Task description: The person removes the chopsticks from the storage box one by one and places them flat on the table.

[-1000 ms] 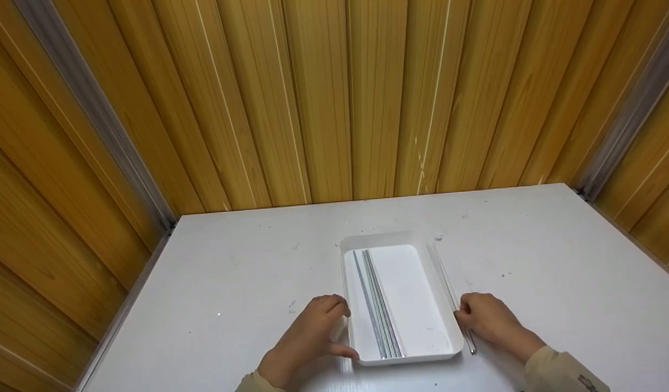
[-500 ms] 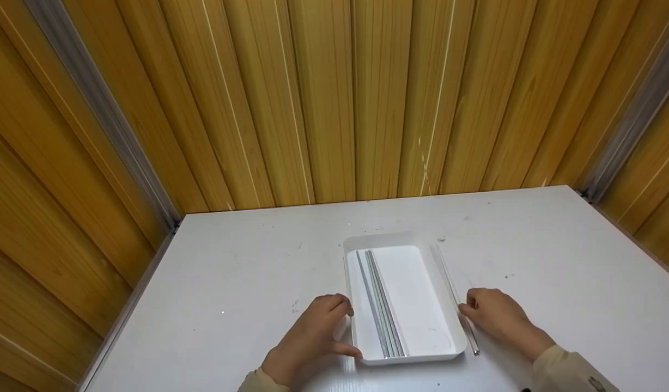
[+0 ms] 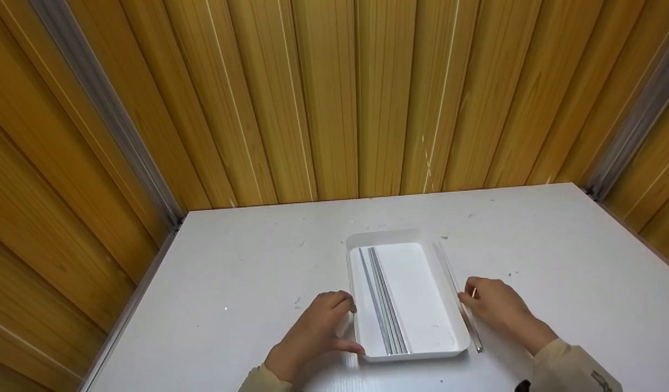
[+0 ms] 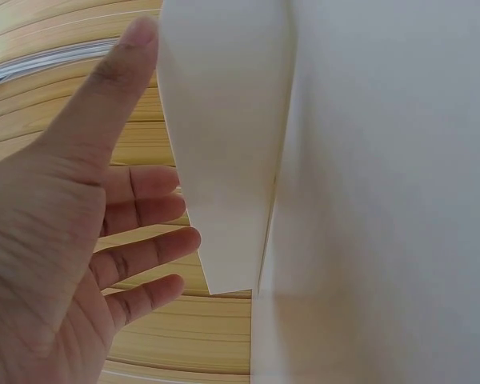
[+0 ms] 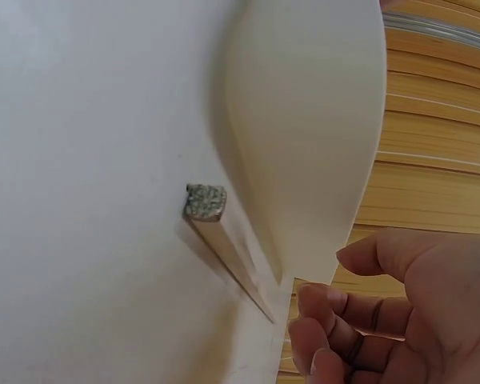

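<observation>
the left hand point(image 3: 316, 332), fingers spread, sits against the tray point(image 3: 421, 294), likely steadying it. by the loosely curled right hand point(image 3: 498, 310), pinching nothing visible, lies one stick point(image 3: 472, 326); other sticks point(image 3: 382, 305) inside reach beyond the left hand.

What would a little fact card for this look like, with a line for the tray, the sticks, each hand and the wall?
Tray: white, on a white table
Inside sticks: several, long and thin, lying along the tray's left part
Outside stick: one, on the table, right of the tray
Left hand: at the tray's left side, fingers and thumb spread
Right hand: beside the outside stick, fingers loosely curled; whether it touches is unclear
Wall: yellow-brown, wood-look panels
</observation>
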A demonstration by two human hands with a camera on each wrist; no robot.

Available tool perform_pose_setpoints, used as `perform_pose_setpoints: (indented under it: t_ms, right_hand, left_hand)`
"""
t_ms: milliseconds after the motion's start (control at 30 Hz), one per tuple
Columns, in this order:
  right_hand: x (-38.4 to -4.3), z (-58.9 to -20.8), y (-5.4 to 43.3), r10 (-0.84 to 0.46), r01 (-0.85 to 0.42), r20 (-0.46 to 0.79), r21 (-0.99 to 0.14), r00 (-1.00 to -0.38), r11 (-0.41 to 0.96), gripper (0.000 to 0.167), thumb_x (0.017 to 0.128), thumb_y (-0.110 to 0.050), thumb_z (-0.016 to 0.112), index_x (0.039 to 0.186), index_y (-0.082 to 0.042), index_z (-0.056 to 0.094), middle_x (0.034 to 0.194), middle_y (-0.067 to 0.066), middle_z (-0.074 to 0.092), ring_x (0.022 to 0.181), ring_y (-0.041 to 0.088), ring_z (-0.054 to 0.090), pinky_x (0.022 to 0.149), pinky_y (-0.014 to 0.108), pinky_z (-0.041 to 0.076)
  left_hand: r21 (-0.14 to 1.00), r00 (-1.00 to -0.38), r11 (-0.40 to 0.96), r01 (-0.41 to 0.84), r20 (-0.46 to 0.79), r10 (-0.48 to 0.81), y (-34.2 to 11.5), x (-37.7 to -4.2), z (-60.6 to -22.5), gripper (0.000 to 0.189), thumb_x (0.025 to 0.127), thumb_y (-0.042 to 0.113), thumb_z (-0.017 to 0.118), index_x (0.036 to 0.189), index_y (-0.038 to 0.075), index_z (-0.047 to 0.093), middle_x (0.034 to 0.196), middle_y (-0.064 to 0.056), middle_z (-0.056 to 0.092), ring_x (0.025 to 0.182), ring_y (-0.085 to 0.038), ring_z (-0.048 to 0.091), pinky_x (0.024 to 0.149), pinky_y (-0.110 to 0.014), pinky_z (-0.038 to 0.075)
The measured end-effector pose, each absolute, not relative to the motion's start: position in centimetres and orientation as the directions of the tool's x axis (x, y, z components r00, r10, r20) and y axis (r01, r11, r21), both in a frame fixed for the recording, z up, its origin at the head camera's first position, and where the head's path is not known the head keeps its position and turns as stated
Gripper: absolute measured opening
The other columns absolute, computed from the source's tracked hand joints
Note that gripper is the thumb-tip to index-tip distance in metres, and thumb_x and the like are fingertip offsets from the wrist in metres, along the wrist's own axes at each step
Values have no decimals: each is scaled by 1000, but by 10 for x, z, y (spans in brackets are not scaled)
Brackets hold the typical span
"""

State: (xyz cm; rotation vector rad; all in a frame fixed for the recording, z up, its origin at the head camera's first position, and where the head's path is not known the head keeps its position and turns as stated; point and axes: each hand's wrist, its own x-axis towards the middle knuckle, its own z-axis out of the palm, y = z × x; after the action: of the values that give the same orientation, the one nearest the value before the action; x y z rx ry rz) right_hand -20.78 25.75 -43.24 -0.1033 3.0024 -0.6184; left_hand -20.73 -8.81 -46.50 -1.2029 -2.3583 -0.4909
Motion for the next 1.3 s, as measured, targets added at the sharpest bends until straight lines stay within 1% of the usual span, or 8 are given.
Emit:
perform_pose_setpoints:
  t_ms: [167,333,567,767,1000,1133,1300]
  right_hand:
    - [-209,-423,258,-116,-106,3,-425,-993,899,14,90,-20,58,88,-6,60,72,2,62,61,14,49,54,27,39]
    - [-208,-418,253,-131,-132,32,-432,-991,892,13,90,-19,57,88,-6,61,69,0,61,59,13,47,53,26,39]
    - [-207,-414,243,-143,-163,80,-425,-986,890,13,90,-18,56,86,-7,62,71,0,62,59,11,48,51,24,38]
    - [-208,-413,234,-142,-167,88,-443,-986,881,13,91,-18,57,85,-8,61,70,-1,60,59,11,47,51,22,37]
    - [-209,-412,223,-168,-175,56,-467,-984,867,13,92,-18,58,86,-7,61,68,-2,58,59,11,47,52,22,38]
    - [-208,-412,218,-170,-177,59,-489,-984,854,11,91,-16,58,85,-7,61,67,-2,57,60,11,46,53,22,38]
    - [-209,-412,211,-181,-192,73,-506,-981,841,11,90,-17,59,82,-9,61,66,-3,56,59,10,45,52,21,37]
  left_hand:
    - [95,-501,548,831,554,665,-88,-209,-465,66,56,60,79,95,11,59,101,4,59,91,-12,58,92,-28,50]
    - [84,-497,552,830,562,661,-88,-208,-466,66,55,60,79,95,12,59,101,4,60,91,-12,58,92,-27,50]
    - [67,-498,561,825,555,666,-89,-209,-465,67,54,61,79,95,12,59,101,3,60,90,-11,58,92,-27,51]
    - [83,-505,557,826,545,669,-90,-210,-467,66,55,60,79,95,12,59,102,4,60,91,-11,58,92,-27,50]
    - [92,-518,562,822,532,670,-90,-209,-467,65,57,60,78,96,12,59,102,4,60,91,-11,57,91,-27,51]
    - [90,-524,566,820,516,678,-90,-210,-467,65,58,60,78,97,12,59,103,3,60,92,-11,57,90,-28,51]
    - [86,-510,556,827,530,677,-91,-211,-467,64,58,59,79,96,11,60,102,3,61,92,-11,58,90,-28,51]
